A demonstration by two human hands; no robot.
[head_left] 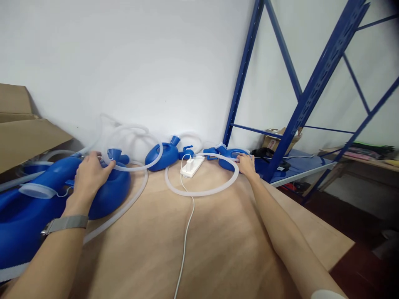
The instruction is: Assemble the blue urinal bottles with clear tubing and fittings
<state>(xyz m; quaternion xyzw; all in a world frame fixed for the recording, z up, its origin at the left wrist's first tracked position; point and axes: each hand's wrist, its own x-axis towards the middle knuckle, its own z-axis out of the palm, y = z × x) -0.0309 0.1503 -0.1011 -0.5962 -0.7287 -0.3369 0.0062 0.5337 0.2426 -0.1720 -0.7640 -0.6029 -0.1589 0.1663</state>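
Note:
My left hand [89, 174], a metal watch on its wrist, rests on a large blue plastic vessel [109, 193] at the left, fingers curled at the clear tube [137, 168] by its neck. My right hand [246, 164] reaches far across the wooden table [224, 241] and grips another blue vessel [226, 160], where a clear tube loop [199, 193] meets it. A third blue vessel [163, 155] lies between them against the wall.
A white power strip [191, 166] with a plugged charger and white cable [185, 236] lies mid-table. Cardboard boxes [21, 137] stand at the left. A blue metal shelving frame [299, 108] rises at the right, with items on its low shelf. More blue vessels [18, 224] lie at the near left.

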